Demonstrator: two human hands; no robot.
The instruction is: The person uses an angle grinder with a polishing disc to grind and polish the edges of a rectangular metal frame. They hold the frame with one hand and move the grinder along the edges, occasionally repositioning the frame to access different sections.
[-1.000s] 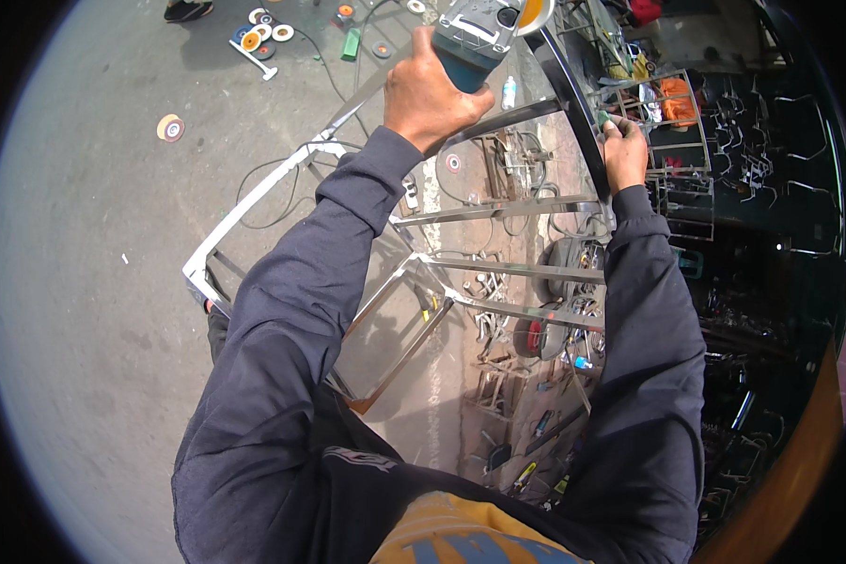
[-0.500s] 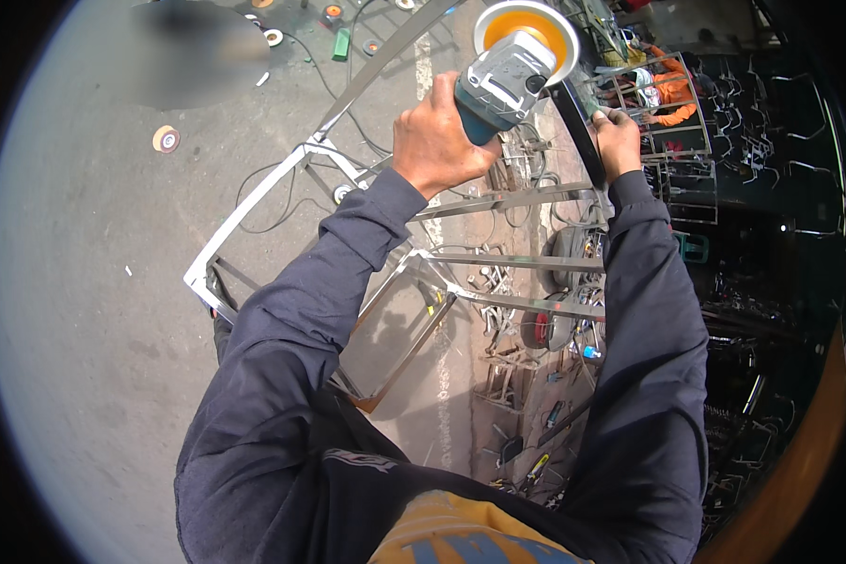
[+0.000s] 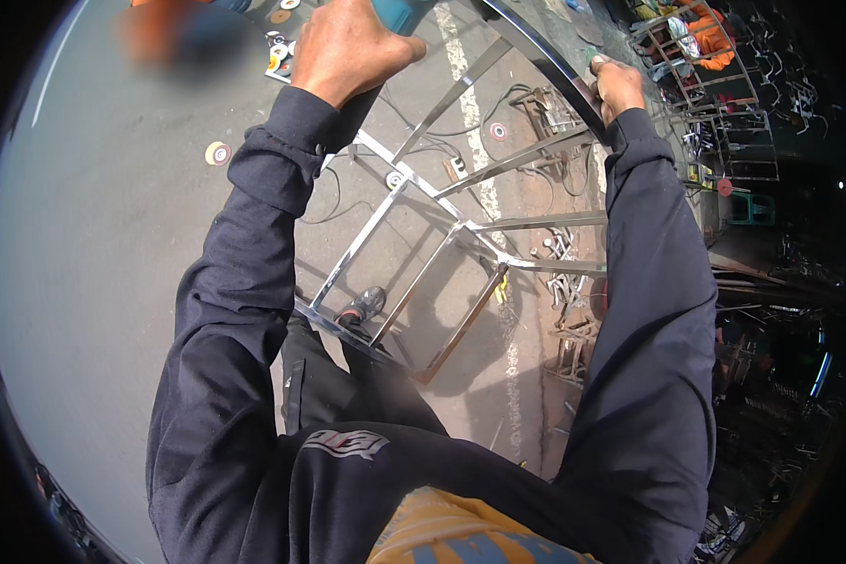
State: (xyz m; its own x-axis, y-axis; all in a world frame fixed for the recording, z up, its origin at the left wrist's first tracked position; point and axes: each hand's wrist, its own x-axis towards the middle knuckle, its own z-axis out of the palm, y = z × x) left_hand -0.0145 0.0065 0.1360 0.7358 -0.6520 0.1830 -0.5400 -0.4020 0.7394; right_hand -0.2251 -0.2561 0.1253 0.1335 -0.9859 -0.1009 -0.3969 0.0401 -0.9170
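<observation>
Head view: left hand [image 3: 351, 52], grip around teal tool [image 3: 401, 12], mostly cropped above; right hand [image 3: 621, 88] at dark bar [image 3: 553, 58], grip unclear.

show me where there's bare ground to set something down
Bare: the wide pavement left of the left sleeve, below the tan disc. Crowded: around the disc pile, and between frame and right sleeve, where metal parts lie.
</observation>
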